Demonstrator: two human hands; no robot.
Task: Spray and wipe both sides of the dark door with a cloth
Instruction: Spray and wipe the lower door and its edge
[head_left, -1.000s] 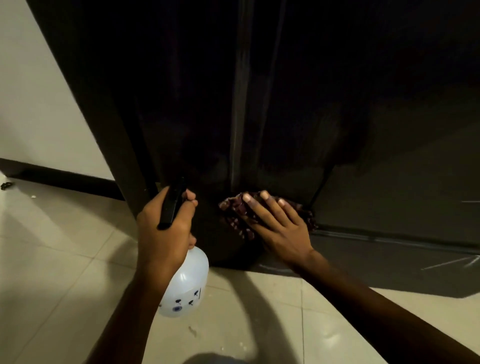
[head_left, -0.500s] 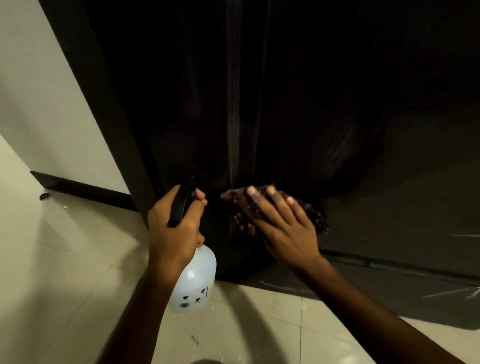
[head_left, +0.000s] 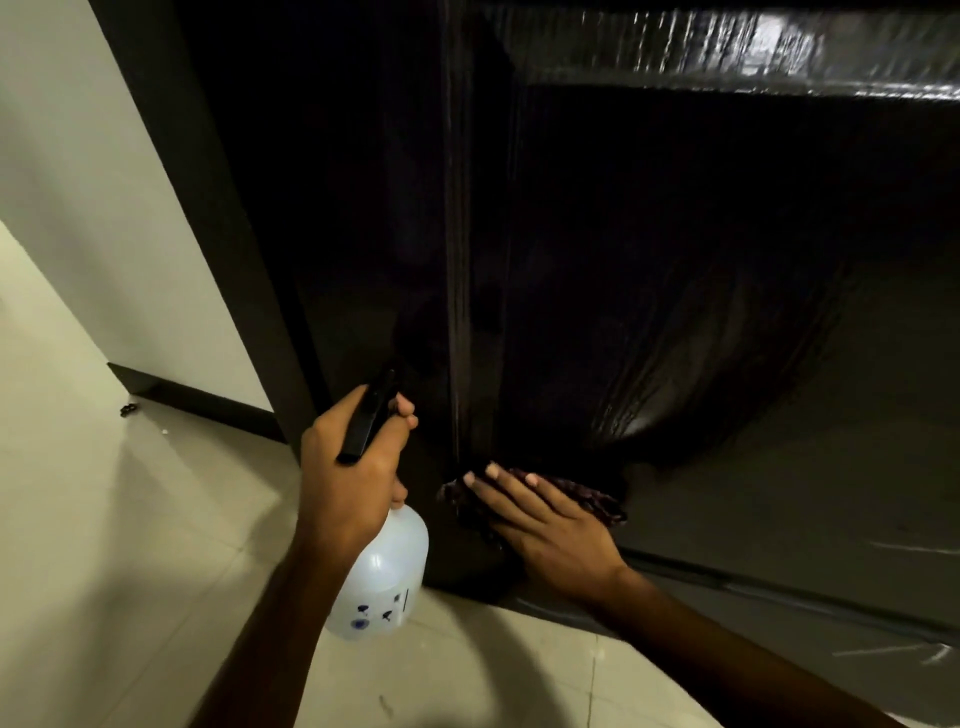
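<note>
Dark and glossy, the door (head_left: 649, 270) fills most of the view and is seen from close by and low down. A vertical ridge runs down it and a bright sheen lies along a horizontal band (head_left: 727, 47) at the top right. Near the door's bottom edge a dark, reddish patterned cloth (head_left: 589, 498) is pressed flat against the panel by the right hand (head_left: 550, 530). Its fingers (head_left: 511, 492) are laid out straight over the fabric, not curled, and much of the cloth is hidden beneath them. Just to the left, a translucent white spray bottle (head_left: 387, 577) is gripped by the left hand (head_left: 348, 483), whose fingers are clenched round its neck and black spray head (head_left: 366, 422). The head is held close to the door, while the body, marked with small dark symbols, hangs over the floor and is partly covered by the left forearm. Pale floor tiles (head_left: 130, 571) are crossed by the arms' shadows. A cream wall (head_left: 104, 208) and a dark door frame (head_left: 223, 244) stand at the left. A dark skirting board (head_left: 197, 400) runs along the wall's foot, and a small dark object (head_left: 126, 409), too small to identify, lies on the floor beside it.
</note>
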